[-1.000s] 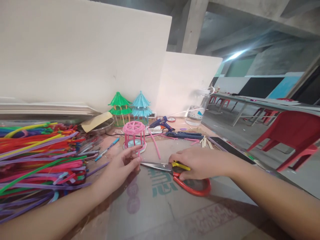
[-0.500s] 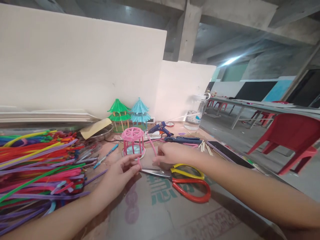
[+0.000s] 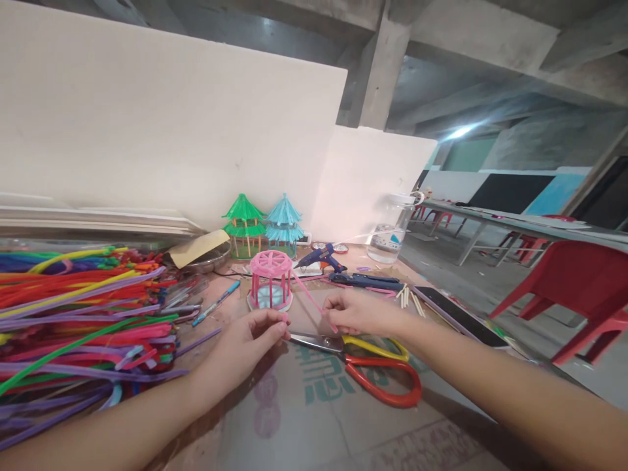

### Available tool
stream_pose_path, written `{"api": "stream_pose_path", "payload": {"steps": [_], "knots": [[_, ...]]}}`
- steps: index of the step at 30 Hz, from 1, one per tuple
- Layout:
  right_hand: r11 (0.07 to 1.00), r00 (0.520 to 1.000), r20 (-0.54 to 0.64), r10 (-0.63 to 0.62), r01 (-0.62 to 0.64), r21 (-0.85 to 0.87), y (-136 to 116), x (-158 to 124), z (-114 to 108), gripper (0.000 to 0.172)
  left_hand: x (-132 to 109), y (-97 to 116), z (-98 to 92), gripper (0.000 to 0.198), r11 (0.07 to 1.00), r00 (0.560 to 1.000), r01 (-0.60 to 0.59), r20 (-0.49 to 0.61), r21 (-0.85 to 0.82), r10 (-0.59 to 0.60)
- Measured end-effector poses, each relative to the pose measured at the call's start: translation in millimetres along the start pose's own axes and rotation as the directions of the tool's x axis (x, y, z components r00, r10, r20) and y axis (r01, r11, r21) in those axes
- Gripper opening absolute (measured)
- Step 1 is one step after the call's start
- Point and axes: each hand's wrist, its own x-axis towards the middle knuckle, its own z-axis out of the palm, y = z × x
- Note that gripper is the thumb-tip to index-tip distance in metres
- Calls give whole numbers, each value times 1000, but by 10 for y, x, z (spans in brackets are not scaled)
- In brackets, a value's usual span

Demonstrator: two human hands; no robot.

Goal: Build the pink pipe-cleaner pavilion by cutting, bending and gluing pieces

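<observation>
While the fingers of the right hand (image 3: 360,312) are bent together, they grasp the long pink pipe cleaner (image 3: 308,297) near its lower end. Its short tip comes out below these fingers, and the longer part goes up and to the left, reaching beside the pink pavilion frame (image 3: 271,263). The left hand (image 3: 252,337) has its thumb and forefinger pinched on a short pink piece (image 3: 284,317), which is mostly hidden; only a small bit is seen above the thumb.

Between the two hands and a little nearer to the person, the scissors (image 3: 353,360) lie on the cardboard-covered surface (image 3: 304,432). Their blades point to the left fingertips, but I cannot tell whether they touch; the yellow and red handles are under the right wrist's side, and no finger is in them.

Behind the left hand, the pink frame stands upright. Farther back are a green pavilion (image 3: 243,216) and a light blue pavilion (image 3: 284,216), and to their right lies a blue glue gun (image 3: 322,257). Beyond the right hand are pale sticks (image 3: 417,304) and a phone (image 3: 458,316). On the far left, many coloured pipe cleaners (image 3: 73,327) lie in a heap, near a blue pen (image 3: 216,303).
</observation>
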Motion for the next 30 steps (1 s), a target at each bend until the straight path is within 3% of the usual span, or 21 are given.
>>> {"api": "stream_pose_path", "payload": {"steps": [4, 8, 12, 16, 19, 25, 30], "knots": [[958, 988, -139, -66, 101, 269, -20, -90, 96, 17, -4, 14, 3, 34, 1000, 1000, 4, 13, 6, -4], [835, 931, -334, -148, 299, 462, -112, -47, 180, 25, -11, 58, 3, 35, 998, 1000, 27, 11, 49, -27], [758, 925, -306, -224, 362, 543, -239, 22, 305, 25, -6, 86, 5, 39, 998, 1000, 25, 12, 51, -26], [721, 913, -350, -209, 385, 576, -270, 55, 452, 22, 0, 104, 14, 38, 997, 1000, 25, -16, 80, -24], [708, 930, -317, -187, 352, 612, -223, 72, 525, 24, -1, 134, 18, 37, 992, 999, 33, -12, 124, -32], [666, 938, -272, -217, 346, 661, -163, 100, 565, 20, -10, 203, 17, 30, 990, 999, 7, 32, 139, -11], [685, 928, -292, -230, 368, 629, -162, 99, 565, 18, -14, 238, 26, 30, 984, 1000, 18, 18, 177, -22]]}}
